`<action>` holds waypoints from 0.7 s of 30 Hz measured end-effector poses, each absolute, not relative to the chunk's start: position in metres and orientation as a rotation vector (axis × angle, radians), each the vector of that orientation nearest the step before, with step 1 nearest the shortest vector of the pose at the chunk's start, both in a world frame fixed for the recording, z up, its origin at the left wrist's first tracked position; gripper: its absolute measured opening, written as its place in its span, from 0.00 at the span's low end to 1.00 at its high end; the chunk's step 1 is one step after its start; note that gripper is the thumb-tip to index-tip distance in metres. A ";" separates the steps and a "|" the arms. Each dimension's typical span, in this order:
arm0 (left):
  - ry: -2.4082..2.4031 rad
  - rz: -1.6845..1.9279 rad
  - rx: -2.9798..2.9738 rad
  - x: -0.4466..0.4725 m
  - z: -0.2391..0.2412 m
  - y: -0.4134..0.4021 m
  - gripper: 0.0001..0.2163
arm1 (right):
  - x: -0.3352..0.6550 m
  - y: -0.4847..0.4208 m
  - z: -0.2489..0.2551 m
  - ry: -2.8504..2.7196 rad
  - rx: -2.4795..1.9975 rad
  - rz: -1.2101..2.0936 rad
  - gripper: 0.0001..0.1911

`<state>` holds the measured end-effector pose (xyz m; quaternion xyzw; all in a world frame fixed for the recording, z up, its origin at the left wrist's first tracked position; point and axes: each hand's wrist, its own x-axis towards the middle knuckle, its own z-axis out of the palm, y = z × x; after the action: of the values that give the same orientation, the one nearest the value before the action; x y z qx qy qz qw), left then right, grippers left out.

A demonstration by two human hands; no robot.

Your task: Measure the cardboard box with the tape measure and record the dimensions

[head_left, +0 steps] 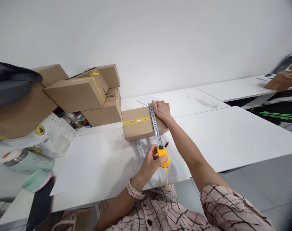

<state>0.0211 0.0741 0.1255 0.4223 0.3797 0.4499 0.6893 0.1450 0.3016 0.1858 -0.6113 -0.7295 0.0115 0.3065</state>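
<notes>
A yellow tape measure (163, 158) is gripped in my left hand (148, 164), thumb over its case, with a yellow cord dangling below. Its silver blade (155, 127) is pulled out across the top of a brown cardboard box (135, 129) sealed with yellow tape. My right hand (162, 109) has its fingers curled at the far end of the blade, pressing it by the box's far edge. Part of the box's right side is hidden behind my right hand and forearm. Under the near side of the box lies a printed sheet (141, 154), with a black pen (167, 144) beside it.
Stacked cardboard boxes (76, 94) stand at the back left against the wall. Nearer are a mint bottle (30, 162), a green cup (36, 180) and white paper (81, 160). At far right, another person's hand (287, 81) holds a cardboard piece (272, 82).
</notes>
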 end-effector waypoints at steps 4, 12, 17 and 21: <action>0.862 1.005 0.955 0.028 0.119 0.069 0.24 | 0.144 0.307 0.185 -1.884 -1.619 0.087 0.23; 0.889 1.012 1.004 0.039 0.115 0.065 0.24 | 0.146 0.309 0.186 -1.817 -1.598 0.190 0.20; 0.922 1.007 0.994 0.038 0.120 0.063 0.24 | 0.146 0.313 0.187 -1.856 -1.614 0.188 0.25; 0.939 1.005 0.976 0.042 0.116 0.064 0.27 | 0.145 0.313 0.188 -1.851 -1.629 0.176 0.27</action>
<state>0.0423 0.0640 0.1157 0.4324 0.4157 0.4449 0.6651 0.1448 0.3129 0.1877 -0.6224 -0.7072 0.0672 0.3286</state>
